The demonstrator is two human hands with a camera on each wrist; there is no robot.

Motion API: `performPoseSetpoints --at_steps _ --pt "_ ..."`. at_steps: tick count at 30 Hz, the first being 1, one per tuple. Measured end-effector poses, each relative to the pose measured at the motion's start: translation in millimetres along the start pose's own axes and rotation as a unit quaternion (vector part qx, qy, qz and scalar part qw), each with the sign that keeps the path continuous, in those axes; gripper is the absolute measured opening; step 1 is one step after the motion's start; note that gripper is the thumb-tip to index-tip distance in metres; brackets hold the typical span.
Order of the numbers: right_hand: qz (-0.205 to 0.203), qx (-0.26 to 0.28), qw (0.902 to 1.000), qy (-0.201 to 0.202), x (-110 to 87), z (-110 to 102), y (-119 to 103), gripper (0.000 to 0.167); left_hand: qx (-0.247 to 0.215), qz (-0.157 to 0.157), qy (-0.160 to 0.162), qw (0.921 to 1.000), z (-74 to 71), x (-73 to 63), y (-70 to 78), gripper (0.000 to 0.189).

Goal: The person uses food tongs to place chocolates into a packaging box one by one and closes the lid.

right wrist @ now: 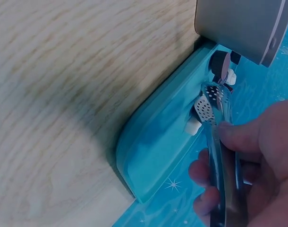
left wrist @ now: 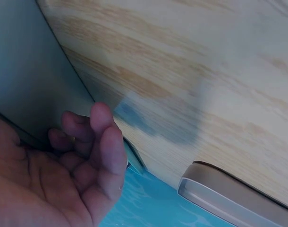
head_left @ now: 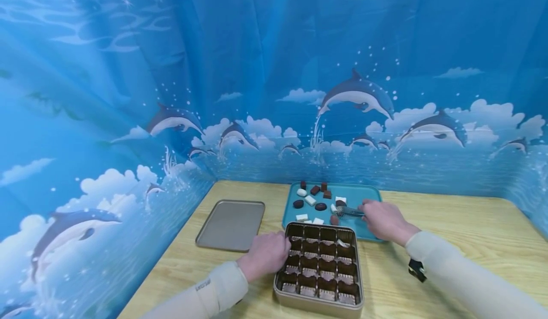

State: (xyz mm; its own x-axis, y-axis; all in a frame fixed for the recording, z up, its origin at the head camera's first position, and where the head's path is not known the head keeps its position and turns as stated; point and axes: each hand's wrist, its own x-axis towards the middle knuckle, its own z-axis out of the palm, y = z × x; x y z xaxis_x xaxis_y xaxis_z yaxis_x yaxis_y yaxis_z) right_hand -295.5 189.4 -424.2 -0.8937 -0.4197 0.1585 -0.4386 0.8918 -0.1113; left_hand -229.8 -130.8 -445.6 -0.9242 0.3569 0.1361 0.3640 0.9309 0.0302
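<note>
desk (head_left: 462,228) extending past right edge of tray (head_left: 358,194) | right grip (head_left: 384,220) reaching over it, pinching tongs (head_left: 351,211) | left grip (head_left: 267,254) hanging loosely curled beside box (head_left: 317,306)

A blue seascape curtain (head_left: 274,38) is hanging behind and to the left of a pale wood-grain desk (head_left: 449,247). Across it, printed blue-grey-and-white dolphins (head_left: 357,94) are leaping above rippled water (head_left: 274,164), and white clouds (head_left: 496,114) are billowing. A shallow, round-cornered, grey-brown metal lid (head_left: 231,224) is lying on the desk's left side.

Chocolates (head_left: 320,207) on tray (head_left: 361,194), tray behind box (head_left: 317,304).
</note>
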Motion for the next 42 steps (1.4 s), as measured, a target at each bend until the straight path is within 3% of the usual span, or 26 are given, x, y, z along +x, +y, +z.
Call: performPoseSetpoints --at_steps 6,14,21,30,38,42 --pt "0.009 -0.005 0.9999 0.006 -1.3 -1 -1 0.017 -0.004 -0.003 -0.001 1.0000 -0.3 -0.3 0.1 0.034" --pt "0.017 0.007 0.9998 -0.013 -1.7 2 -4 0.030 -0.004 0.001 0.006 1.0000 -1.5 -0.8 -0.7 0.034" --pt "0.003 -0.006 0.9998 -0.019 2.7 2 -10 0.032 -0.010 -0.008 -0.001 0.9999 -2.1 -0.7 0.0 0.034" --pt "0.020 0.042 0.9983 -0.036 6.3 2 -13 0.022 -0.009 -0.008 0.000 0.9999 -1.2 -0.4 -0.1 0.034" --pt "0.006 0.030 0.9995 -0.012 10.5 6 -13 0.029 -0.006 -0.005 0.002 1.0000 -0.9 -0.7 0.2 0.034" --pt "0.014 0.013 0.9998 0.001 11.1 9 -11 0.023 -0.005 -0.003 0.008 1.0000 0.4 -0.2 0.0 0.035"
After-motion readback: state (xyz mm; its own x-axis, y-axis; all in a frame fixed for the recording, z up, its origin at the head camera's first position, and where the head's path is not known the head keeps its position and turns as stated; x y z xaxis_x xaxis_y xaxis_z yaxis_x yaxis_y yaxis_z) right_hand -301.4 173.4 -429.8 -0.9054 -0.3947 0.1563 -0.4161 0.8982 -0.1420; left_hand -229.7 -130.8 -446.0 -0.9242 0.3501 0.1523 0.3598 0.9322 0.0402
